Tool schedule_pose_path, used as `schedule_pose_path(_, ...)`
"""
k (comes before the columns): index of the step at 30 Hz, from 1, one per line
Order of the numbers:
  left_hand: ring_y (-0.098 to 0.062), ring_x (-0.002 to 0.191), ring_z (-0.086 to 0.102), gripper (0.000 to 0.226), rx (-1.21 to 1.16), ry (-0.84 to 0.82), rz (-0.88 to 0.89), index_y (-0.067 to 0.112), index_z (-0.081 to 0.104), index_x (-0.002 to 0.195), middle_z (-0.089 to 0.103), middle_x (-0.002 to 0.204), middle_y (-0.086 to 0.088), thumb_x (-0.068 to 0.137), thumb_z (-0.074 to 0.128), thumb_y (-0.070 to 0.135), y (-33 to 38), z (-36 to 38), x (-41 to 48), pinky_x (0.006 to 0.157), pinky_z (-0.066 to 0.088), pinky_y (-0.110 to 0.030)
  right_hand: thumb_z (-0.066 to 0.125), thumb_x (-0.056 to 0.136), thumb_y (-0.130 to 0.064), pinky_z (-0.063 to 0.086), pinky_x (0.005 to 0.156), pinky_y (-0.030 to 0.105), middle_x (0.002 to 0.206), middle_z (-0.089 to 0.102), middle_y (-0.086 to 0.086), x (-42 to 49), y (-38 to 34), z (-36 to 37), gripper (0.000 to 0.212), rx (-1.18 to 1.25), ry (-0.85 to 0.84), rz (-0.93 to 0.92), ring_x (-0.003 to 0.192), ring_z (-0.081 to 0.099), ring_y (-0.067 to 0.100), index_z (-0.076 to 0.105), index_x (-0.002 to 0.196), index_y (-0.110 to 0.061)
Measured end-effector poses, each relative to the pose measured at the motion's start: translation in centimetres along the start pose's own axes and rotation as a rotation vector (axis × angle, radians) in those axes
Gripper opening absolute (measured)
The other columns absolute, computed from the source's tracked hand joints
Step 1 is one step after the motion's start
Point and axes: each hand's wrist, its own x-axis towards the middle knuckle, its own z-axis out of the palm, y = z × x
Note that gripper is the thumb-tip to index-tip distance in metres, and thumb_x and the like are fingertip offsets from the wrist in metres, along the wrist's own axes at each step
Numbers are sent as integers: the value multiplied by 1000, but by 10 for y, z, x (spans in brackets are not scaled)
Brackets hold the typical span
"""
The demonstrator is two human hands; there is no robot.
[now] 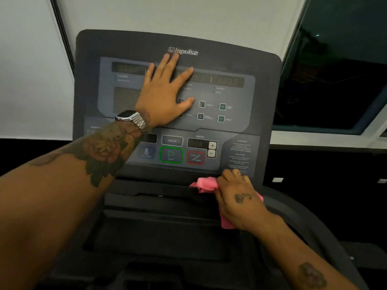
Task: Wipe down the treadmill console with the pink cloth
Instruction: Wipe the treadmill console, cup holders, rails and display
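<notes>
Both hands are at work: our left hand (165, 95) lies flat, fingers spread, on the console (266, 84) display while our right hand (238, 197) grips the bunched cloth (204, 184) at its lower right edge, so we judge wiping upward comes next.

Dark window (339, 80) at right, pale wall (27, 70) behind.

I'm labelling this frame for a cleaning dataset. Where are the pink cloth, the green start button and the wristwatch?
pink cloth (204, 183): head view, bunched end left of the right hand.
green start button (171, 155): head view, its centre.
wristwatch (125, 116): head view, its face.
</notes>
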Motion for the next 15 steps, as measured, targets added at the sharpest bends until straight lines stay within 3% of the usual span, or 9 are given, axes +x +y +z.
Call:
schedule_pose_path(4, -29, 143, 27, 64, -82, -70, 23, 25, 44, 141, 32, 154, -9, 82, 56, 48, -9, -23, -36, 114, 23, -51, 48, 89, -25, 42, 80, 43, 102, 58, 9, 27, -53, 10, 27, 52, 17, -76, 94, 52, 32, 65, 102, -9)
schedule_pose_path(8, -26, 120, 51, 48, -160, -160, 61, 20, 60, 125, 55, 131, -5, 83, 52, 42, -21, -35, -92, 98, 43, -46, 52, 91, -23, 39, 89, 44, 117, 55, 13, 57, -107, 18, 32, 52, -12, -155, 105, 50, 35, 60, 118, -7)
schedule_pose_path(12, -25, 114, 57, 39, -225, -287, 69, 16, 69, 112, 58, 127, -8, 84, 50, 36, -40, -40, -156, 96, 48, -41, 47, 93, -24, 38, 88, 45, 119, 56, 16, 78, -145, 30, 36, 147, 1, -173, 106, 53, 38, 57, 124, -7)
schedule_pose_path(15, -20, 118, 55, 32, -293, -278, -27, 16, 68, 115, 55, 130, -6, 90, 57, 33, -60, -51, -196, 101, 45, -36, 37, 97, -29, 38, 92, 40, 118, 59, 15, 83, -160, 27, 37, 455, -17, -48, 110, 55, 33, 58, 122, -11)
